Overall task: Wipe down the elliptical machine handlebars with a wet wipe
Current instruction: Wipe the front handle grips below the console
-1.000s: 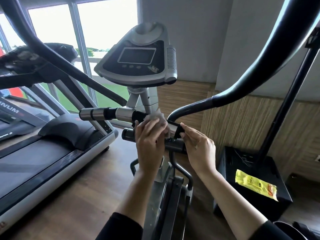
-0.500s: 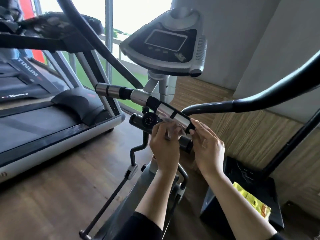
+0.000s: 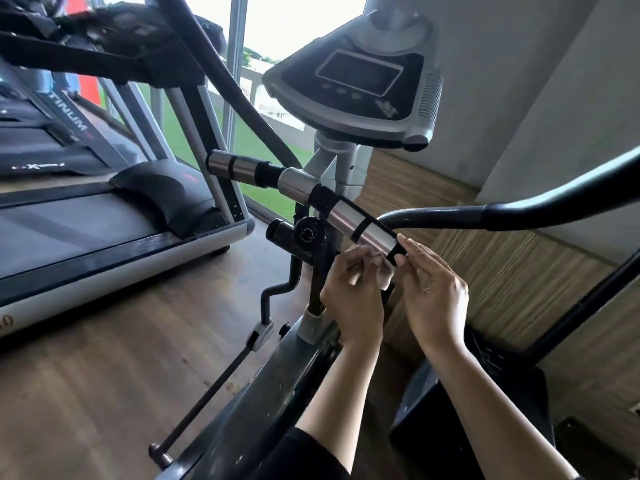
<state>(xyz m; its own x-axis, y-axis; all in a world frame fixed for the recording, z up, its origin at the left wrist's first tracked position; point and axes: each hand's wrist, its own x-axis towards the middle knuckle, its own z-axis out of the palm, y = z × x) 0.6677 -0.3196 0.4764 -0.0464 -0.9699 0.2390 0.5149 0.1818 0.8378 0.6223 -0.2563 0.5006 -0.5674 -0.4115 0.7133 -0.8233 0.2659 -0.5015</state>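
Fingers (image 3: 349, 259) of your left hand (image 3: 353, 299) are curled and pinch the wet wipe (image 3: 382, 277), a pale crumpled bit just below the low end of the handlebar (image 3: 360, 226). Fingertips (image 3: 408, 243) of your right hand (image 3: 433, 292) sit at the bar's black end cap, thumb under it. Can't tell if they pinch the cap, the wipe's edge, or only touch. The wipe lies between your two hands, which are close together, backs toward you. The bar is silver with black bands, tilted down to the right, and fixed to the post under the console (image 3: 356, 84). The black knob (image 3: 306, 233) is just left of your left fingers. The curved black swing arm (image 3: 519, 213) runs behind your right hand. The treadmill (image 3: 104, 220) stands to the left on the wood floor (image 3: 104, 375).
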